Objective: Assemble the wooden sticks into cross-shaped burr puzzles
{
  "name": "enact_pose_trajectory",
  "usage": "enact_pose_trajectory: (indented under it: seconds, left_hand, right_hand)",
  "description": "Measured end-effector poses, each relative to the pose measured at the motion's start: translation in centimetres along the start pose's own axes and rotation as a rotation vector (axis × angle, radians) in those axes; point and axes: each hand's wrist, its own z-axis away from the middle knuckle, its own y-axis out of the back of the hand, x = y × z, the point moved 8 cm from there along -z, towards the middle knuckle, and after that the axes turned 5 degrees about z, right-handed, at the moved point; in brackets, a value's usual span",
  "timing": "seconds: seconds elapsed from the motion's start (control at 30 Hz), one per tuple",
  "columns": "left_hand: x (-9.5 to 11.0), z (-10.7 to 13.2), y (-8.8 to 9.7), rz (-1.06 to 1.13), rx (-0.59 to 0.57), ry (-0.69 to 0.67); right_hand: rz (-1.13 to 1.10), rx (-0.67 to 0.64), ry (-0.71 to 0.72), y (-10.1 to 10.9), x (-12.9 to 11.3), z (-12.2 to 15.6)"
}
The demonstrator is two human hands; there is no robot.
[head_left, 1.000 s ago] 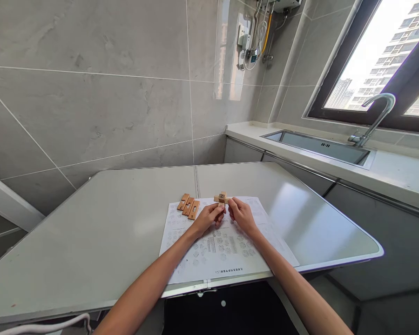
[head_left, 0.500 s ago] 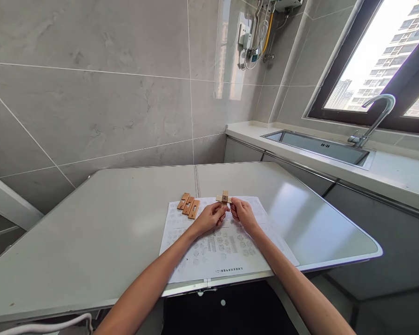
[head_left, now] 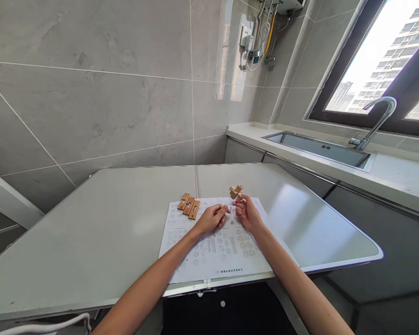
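My right hand (head_left: 247,214) pinches a small interlocking wooden burr puzzle (head_left: 236,192) between thumb and fingers and holds it up over the far edge of a printed sheet. The puzzle is light brown, made of crossed notched bars, and tilted. Left of it, apart from the puzzle, my left hand (head_left: 213,217) is curled over the sheet, thumb and forefinger close together, with nothing visible in them. Several loose notched wooden pieces (head_left: 194,210) with dark marks lie side by side at the sheet's upper left corner.
The printed paper sheet (head_left: 192,270), covered in small diagrams, lies on a white folding table (head_left: 91,242) with a seam down its middle. To the right stand a counter with a sink (head_left: 317,148) and a faucet (head_left: 380,118). A grey tiled wall (head_left: 125,102) rises behind the table.
My left hand has come off the puzzle. My right hand has carried it a little right and up and turned it to a tilted angle. The loose pieces stay put.
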Motion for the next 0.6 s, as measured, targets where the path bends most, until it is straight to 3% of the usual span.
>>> enact_pose_trajectory:
  seconds: [0.23, 0.6]
  left_hand:
    - [-0.3, -0.2, 0.1, -0.040, -0.011, -0.005]
    - [0.0, 0.0, 0.0, -0.071, -0.022, 0.002]
  right_hand:
    - [-0.220, 0.068, -0.006, 1.7, 0.1, -0.6]
    - [-0.337, 0.034, 0.044, 1.9, -0.2, -0.7]
